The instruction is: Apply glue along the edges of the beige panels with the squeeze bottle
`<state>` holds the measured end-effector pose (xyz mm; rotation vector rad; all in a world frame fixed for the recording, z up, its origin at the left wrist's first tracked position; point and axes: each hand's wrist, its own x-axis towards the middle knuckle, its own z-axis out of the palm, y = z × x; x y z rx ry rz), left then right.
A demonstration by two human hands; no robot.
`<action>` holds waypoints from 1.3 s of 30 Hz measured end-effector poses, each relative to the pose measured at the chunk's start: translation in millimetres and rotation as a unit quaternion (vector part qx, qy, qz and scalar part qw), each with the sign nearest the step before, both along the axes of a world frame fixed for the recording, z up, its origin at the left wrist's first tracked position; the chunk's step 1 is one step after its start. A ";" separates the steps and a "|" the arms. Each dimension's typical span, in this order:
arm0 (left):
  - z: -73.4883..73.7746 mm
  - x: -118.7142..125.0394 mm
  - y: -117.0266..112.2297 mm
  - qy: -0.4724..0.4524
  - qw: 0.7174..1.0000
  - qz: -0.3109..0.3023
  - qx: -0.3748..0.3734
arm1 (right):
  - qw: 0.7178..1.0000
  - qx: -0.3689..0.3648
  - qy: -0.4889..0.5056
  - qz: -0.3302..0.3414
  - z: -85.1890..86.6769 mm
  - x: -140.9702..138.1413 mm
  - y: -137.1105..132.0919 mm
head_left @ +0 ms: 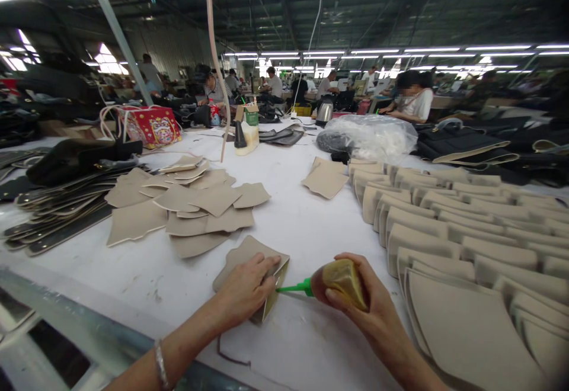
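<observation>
My right hand is wrapped around a squeeze glue bottle of amber liquid, tilted on its side. Its thin green nozzle points left, with the tip at the edge of a beige leather piece. That piece lies near the front of the table, its right side folded up so a yellowish underside shows. Over it lies my left hand, fingers bent and gripping by the fold; the thumb is mostly hidden. A loose pile of flat beige pieces sits just beyond my left hand.
Rows of folded beige pieces fill the right side. Dark stacked pieces lie at left, near a red patterned bag. Farther back are a white container, a plastic bag and a kettle. People work beyond.
</observation>
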<state>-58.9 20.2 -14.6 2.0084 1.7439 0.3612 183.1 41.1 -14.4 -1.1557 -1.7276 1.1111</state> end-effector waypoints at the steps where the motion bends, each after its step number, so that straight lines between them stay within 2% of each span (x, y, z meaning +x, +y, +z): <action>1: 0.2 0.1 -0.2 0.000 1.000 0.000 0.000 | 1.000 -0.004 0.001 0.003 0.1 0.0 -1.0; 6: 4.1 1.8 -1.7 -0.007 1.000 0.004 -0.005 | 0.999 0.011 0.008 -0.044 1.2 -1.8 -0.1; 12: 3.9 2.7 -2.6 -0.001 1.000 0.022 -0.014 | 1.000 -0.024 0.002 -0.005 -1.1 -1.3 -10.5; 17: 3.7 2.6 -3.4 0.002 1.000 0.020 -0.006 | 0.998 -0.018 0.022 -0.047 1.5 -5.0 -13.5; 23: 2.0 3.5 -4.4 -0.004 1.000 0.029 -0.005 | 0.997 -0.049 0.030 -0.048 3.4 -15.5 -39.0; 27: 1.8 4.5 -4.4 -0.007 0.999 0.038 0.001 | 0.993 -0.067 0.046 -0.080 4.1 -15.8 -52.6; 32: 3.9 5.4 -4.8 -0.004 0.999 0.038 0.000 | 0.987 -0.110 0.077 -0.089 10.6 -10.5 -50.3; 36: 4.0 5.6 -5.0 -0.005 0.999 0.036 0.003 | 0.986 -0.088 0.100 -0.104 16.2 -12.3 -43.2; 39: 3.7 5.9 -5.1 -0.006 0.999 0.037 0.000 | 0.987 -0.068 0.076 -0.122 15.9 -17.8 -41.2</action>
